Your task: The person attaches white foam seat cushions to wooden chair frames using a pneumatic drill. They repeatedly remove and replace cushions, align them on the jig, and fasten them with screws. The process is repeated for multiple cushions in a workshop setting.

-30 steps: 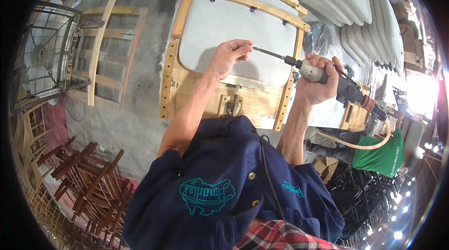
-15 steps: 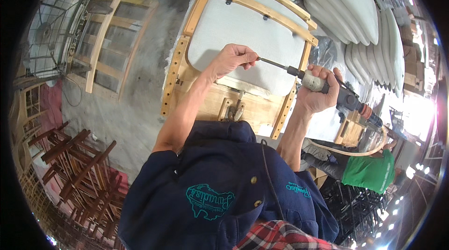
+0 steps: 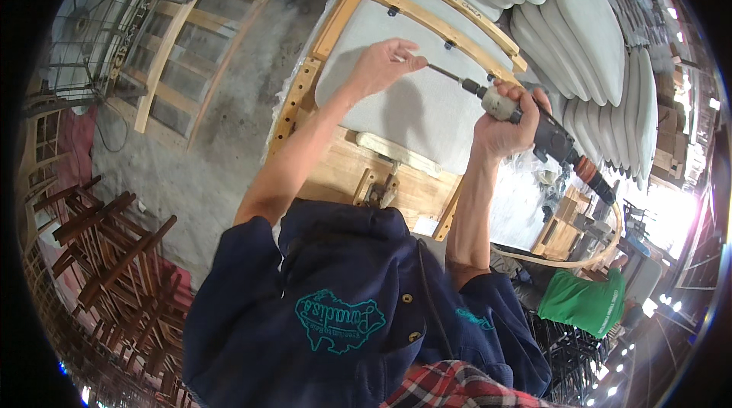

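Observation:
My right hand [image 3: 509,118] grips a power screwdriver [image 3: 555,137], dark with a pale collar and an orange ring. The long thin bit [image 3: 445,72] points left toward my left hand [image 3: 385,69]. There the thumb and fingers are pinched together at the bit's tip; whatever small thing they hold is hidden. Both hands are above a light grey rounded panel [image 3: 366,34], which lies in a wooden jig [image 3: 335,19] with small black brackets along its far rail. A toggle clamp [image 3: 381,187] is mounted on the jig's near board.
Stacks of grey panels [image 3: 568,49] stand at the far right. A beige hose [image 3: 568,263] loops near a person in a green shirt [image 3: 583,301]. On the left are a wooden pallet [image 3: 194,49], a wire cage [image 3: 91,27] and piled brown wooden frames [image 3: 114,255].
Both hands and the screwdriver have moved farther up over the panel, toward the jig's far rail. The left fingers stay pinched at the bit's tip. The whole view has shifted slightly.

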A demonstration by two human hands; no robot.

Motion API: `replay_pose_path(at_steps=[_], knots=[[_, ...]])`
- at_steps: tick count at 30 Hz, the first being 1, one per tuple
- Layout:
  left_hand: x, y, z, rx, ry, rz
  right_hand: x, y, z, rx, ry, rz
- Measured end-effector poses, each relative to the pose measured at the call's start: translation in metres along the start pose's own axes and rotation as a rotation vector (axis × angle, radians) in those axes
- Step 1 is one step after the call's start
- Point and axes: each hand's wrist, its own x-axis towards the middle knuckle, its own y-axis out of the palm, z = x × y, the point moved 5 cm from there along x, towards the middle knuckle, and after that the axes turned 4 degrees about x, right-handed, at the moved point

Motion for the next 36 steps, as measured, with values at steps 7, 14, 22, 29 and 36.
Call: replay_pose_path(at_steps=[7, 14, 22, 29, 36], knots=[[0.060, -0.067, 0.033, 0.781, 0.464, -0.395, 0.028, 0.041, -0.057, -0.260, -0.092, 0.141], [0.092, -0.070, 0.026, 1.071, 0.667, -0.481, 0.043, 0.070, -0.109, -0.554, -0.134, 0.374], [0.092, -0.074, 0.009, 0.887, 0.716, -0.377, 0.048, 0.084, -0.144, -0.638, -0.099, 0.399], [0.105, -0.074, 0.024, 0.786, 0.804, -0.443, 0.058, 0.087, -0.163, -0.576, -0.194, 0.439], [0.126, -0.076, 0.063, 0.692, 0.893, -0.459, 0.059, 0.098, -0.180, -0.570, -0.170, 0.486]])
